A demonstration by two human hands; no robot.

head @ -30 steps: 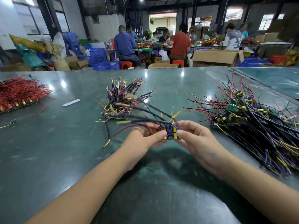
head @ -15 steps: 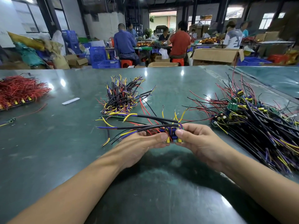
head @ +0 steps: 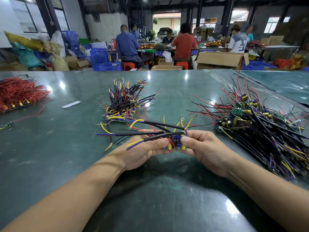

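Holding one small circuit board (head: 175, 143) between two hands, just above the table (head: 50, 156) at front centre: left hand (head: 143, 152) with thumb and curled fingers pinching the board's left edge, right hand (head: 205, 151) with thumb and curled fingers pinching its right edge. Wires (head: 150, 129) on this board: black-sleeved leads with yellow and purple ends fan out to the left over the left hand, short yellow ones stand up, and thin red ones show among them; an exact count cannot be told. Heaps on the table: three. One centre stack (head: 125, 101) of wired boards lies beyond the hands, its leads pointing up. One large right pile (head: 260, 131) of wired boards lies just beside the right hand. One red-wire heap (head: 18, 92) lies at far left, well apart. Loose items: one white strip (head: 71, 104) and one stray wired piece (head: 7, 123) at the left edge. Surface: dark green, glossy, scuffed, reflecting ceiling lamps. Room: a workshop hall with several seated people at far tables, two red stools (head: 129, 65), blue crates (head: 100, 57), cardboard boxes (head: 220, 60) and sacks along the left wall.
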